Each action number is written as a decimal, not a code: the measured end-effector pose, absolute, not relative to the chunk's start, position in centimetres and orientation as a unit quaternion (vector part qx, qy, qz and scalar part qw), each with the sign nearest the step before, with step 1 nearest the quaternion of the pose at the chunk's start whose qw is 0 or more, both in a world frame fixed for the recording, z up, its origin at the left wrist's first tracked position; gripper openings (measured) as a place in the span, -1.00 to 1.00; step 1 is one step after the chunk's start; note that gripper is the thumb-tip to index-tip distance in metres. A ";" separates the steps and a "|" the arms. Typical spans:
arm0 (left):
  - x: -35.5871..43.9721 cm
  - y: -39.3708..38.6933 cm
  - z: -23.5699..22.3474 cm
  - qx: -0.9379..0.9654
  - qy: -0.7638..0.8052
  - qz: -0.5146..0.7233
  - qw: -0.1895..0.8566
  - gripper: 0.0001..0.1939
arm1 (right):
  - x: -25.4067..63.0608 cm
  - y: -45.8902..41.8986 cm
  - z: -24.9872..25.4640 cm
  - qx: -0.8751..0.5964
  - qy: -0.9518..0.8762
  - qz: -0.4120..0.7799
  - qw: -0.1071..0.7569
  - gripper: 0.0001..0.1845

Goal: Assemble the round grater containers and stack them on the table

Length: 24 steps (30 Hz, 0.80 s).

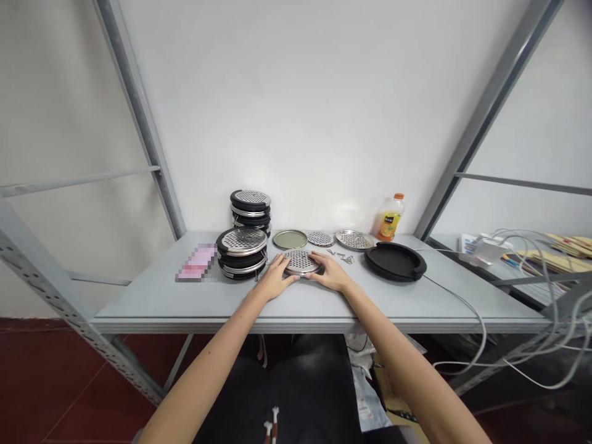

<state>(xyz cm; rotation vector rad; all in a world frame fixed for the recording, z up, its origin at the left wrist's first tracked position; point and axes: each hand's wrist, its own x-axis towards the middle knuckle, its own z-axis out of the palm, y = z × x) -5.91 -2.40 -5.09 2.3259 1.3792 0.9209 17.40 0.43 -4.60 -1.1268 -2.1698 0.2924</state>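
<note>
A round perforated metal disc (300, 261) lies on the grey table (185, 302) in front of me. My left hand (276, 279) rests against its left rim, fingers curved round the edge. My right hand (330, 273) holds the right rim the same way. Just left stand two stacks of black round holders with perforated metal lids, a near stack (241, 253) and a far stack (250, 211). Behind the disc lie a plain metal ring tray (290, 239), a small perforated disc (320, 238) and a perforated metal dish (354, 240). Small metal clips (341, 256) lie beside my right hand.
A black round base (394, 261) sits to the right. An orange juice bottle (390, 217) stands by the wall. A pink flat object (198, 263) lies at the left. White cables (467, 308) trail off the right edge toward a cluttered side table (531, 253). Grey shelf struts frame both sides.
</note>
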 end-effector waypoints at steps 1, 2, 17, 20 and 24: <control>-5.9 -2.4 -5.1 0.807 0.481 0.313 0.142 -0.32 | 17.4 0.5 -4.6 -0.432 -0.831 0.112 0.332 -0.20; -5.9 -2.4 -5.1 0.807 0.483 0.307 0.142 -0.30 | 17.4 0.5 -4.7 -0.433 -0.831 0.113 0.331 -0.22; -6.1 -2.4 -5.1 0.810 0.474 0.311 0.153 -0.34 | 17.7 1.6 -4.1 -0.474 -0.802 0.028 0.362 -0.66; -6.2 -2.4 -5.1 0.808 0.477 0.307 0.157 -0.34 | 21.2 2.4 -1.7 -0.527 -0.769 -0.072 0.355 -0.68; -6.2 -2.4 -5.1 0.808 0.474 0.312 0.158 -0.35 | 28.9 3.3 1.4 -0.700 -0.637 -0.147 0.287 -0.64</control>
